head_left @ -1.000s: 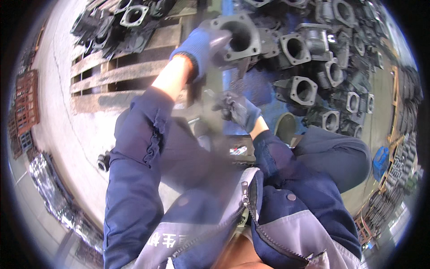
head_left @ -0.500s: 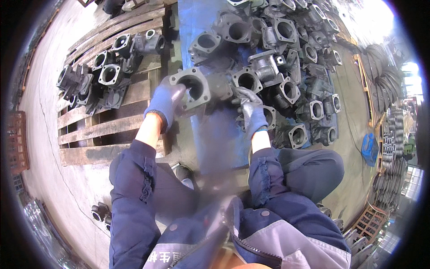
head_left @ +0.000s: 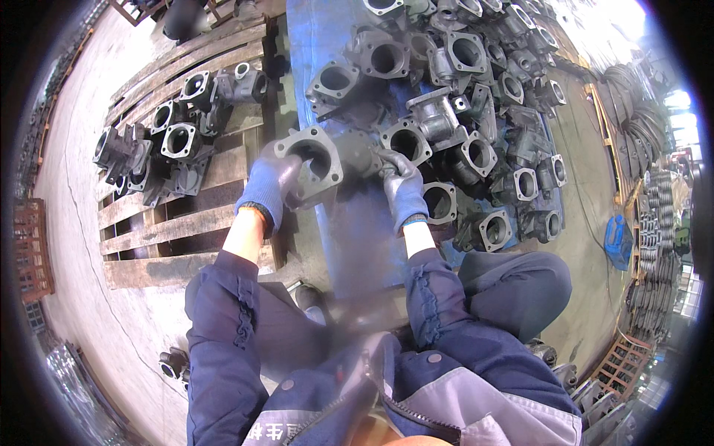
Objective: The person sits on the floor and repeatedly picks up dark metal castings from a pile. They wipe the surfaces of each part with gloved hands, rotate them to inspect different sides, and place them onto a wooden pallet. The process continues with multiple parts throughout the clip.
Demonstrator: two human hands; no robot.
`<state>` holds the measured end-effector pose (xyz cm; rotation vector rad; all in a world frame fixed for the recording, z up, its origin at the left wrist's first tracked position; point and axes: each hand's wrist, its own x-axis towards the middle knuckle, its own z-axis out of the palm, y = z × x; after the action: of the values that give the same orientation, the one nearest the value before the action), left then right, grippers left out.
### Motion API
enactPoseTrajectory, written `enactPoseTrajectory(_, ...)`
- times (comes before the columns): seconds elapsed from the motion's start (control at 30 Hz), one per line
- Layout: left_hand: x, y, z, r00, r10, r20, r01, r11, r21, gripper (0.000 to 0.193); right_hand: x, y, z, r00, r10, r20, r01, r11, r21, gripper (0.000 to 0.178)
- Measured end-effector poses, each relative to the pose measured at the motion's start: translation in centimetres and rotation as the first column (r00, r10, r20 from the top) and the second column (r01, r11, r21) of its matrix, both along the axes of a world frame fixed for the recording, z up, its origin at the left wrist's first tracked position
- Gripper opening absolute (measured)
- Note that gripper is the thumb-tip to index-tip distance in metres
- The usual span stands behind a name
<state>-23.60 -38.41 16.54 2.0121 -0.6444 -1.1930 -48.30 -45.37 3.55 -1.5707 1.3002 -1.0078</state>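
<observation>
Between my hands is a grey metal casting with a square flange, bolt holes at its corners and a wide round bore. My left hand, in a blue and grey work glove, grips the flange at its left side, thumb at the bore. My right hand, gloved alike, is closed on the casting's far right end. Just right of that hand, another flanged casting lies in a large heap. A smudge blurs the middle of the view below the held casting.
A heap of similar castings covers a blue sheet ahead and to the right. On the left, a wooden pallet carries a smaller group of castings. A blue object sits on the floor at the right.
My right hand has shifted left and closed on the right end of the casting. My left hand keeps its grip on the flange. The view has shifted slightly.
</observation>
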Motion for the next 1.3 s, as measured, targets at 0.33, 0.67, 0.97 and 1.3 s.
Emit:
enactPoseTrajectory(0.33,0.1,-0.6,0.0,0.994,-0.074,0.075,0.075,0.997,-0.003,0.047,0.1,1.7,4.5,0.933,-0.058,-0.355,-0.053,0.954,-0.294,0.027)
enactPoseTrajectory(0.67,-0.3,-0.1,0.9,0.999,-0.033,0.032,0.034,0.999,-0.037,0.043,-0.1,1.9,6.6,0.812,0.062,-0.580,-0.143,0.985,-0.095,0.025)
enactPoseTrajectory(0.97,-0.2,-0.4,0.6,1.000,0.015,-0.015,-0.014,0.998,0.056,0.050,0.2,1.3,-1.0,0.998,-0.048,-0.036,0.049,0.998,0.038,0.030)
enactPoseTrajectory(1.3,0.0,-0.4,0.4,0.999,0.008,-0.035,-0.006,0.997,0.075,0.047,1.9,2.0,-0.4,0.828,-0.182,0.531,0.101,0.979,0.178,0.028)
